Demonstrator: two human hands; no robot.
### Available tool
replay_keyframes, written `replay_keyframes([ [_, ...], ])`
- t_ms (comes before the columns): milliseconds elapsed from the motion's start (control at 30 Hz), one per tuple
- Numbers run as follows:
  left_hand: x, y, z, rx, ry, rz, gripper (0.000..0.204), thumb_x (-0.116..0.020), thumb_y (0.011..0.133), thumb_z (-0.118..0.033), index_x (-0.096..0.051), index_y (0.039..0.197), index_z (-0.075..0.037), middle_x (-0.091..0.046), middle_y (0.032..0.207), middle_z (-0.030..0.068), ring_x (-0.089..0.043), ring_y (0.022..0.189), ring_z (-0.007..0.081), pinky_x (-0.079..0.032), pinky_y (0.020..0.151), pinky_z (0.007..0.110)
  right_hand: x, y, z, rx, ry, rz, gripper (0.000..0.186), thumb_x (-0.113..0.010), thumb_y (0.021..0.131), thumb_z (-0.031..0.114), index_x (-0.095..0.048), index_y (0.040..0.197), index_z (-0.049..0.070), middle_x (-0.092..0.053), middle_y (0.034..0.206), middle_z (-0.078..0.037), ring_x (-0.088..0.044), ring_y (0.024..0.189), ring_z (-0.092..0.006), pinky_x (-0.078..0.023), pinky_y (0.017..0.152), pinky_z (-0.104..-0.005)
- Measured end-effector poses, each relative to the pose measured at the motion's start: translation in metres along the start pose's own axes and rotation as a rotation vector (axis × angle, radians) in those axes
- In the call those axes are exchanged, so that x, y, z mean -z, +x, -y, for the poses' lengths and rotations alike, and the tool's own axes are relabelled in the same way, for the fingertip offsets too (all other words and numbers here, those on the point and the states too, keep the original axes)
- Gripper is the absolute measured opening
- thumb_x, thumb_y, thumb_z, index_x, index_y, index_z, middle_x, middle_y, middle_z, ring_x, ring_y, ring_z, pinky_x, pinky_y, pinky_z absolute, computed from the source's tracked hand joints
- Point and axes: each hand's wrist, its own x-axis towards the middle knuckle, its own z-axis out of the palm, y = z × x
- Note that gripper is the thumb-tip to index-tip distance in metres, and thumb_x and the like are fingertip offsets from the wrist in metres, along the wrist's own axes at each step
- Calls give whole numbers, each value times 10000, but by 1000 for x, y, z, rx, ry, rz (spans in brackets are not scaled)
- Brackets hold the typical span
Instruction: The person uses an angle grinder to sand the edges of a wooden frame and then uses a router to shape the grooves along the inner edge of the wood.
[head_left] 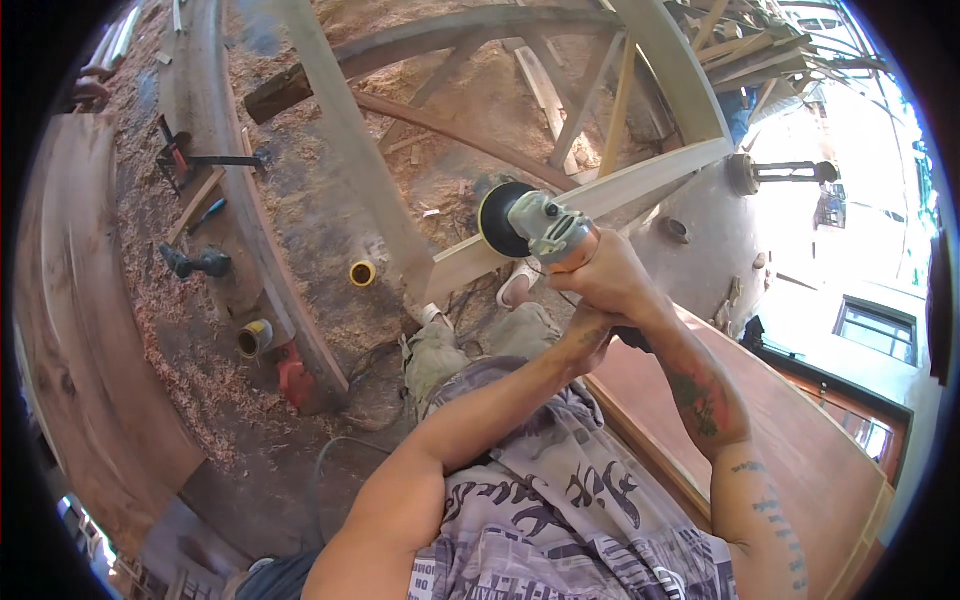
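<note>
An angle sander (540, 230) with a round black and yellow pad is held over a pale wooden beam (650, 168) that runs diagonally ahead of me. My right hand (605, 275) wraps round the sander's body just behind its metal head. Behind it, my left hand (585, 340) is closed on the rear of the sander, partly covered by my right hand and wrist. A wide upright-looking pale plank (365, 170) meets the beam near my feet, and whether the pad touches the beam I cannot tell.
Wood shavings cover the ground. Left lie a long board (80, 300), a clamp (180, 158), tools (195, 262) and tins (255, 340); another person's hand (90, 90) shows top-left. A timber truss (470, 25) spans ahead. Right are a metal drum (700, 270) and a panel (760, 450).
</note>
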Motion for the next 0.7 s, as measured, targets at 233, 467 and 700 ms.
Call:
replay_keyframes([
  [233, 22, -26, 14, -46, -117, -133, 424, -761, 879, -169, -568, 1254, -122, -638, 1186, 30, -610, 1128, 182, -484, 991, 362, -21, -12, 20, 77, -133, 37, 480, -828, 652, 280, -706, 1050, 41, -731, 890, -186, -716, 842, -341, -554, 810, -422],
  [467, 24, -38, -1, 64, 35, -52, 563, -791, 881, -225, -530, 1347, -47, -602, 1326, 74, -576, 1234, 205, -454, 1087, 381, -14, -22, 16, 63, -142, 104, 527, -775, 679, 317, -691, 1155, 106, -723, 924, -210, -710, 857, -381, -555, 804, -445],
  [700, -31, -42, -53, 327, 519, 135, 639, -778, 855, -49, -468, 1408, 28, -645, 1264, 161, -652, 1149, 250, -531, 995, 350, 84, 4, -59, 52, -227, -123, 411, -816, 655, 312, -725, 965, 58, -736, 850, -153, -721, 796, -290, -562, 729, -394],
])
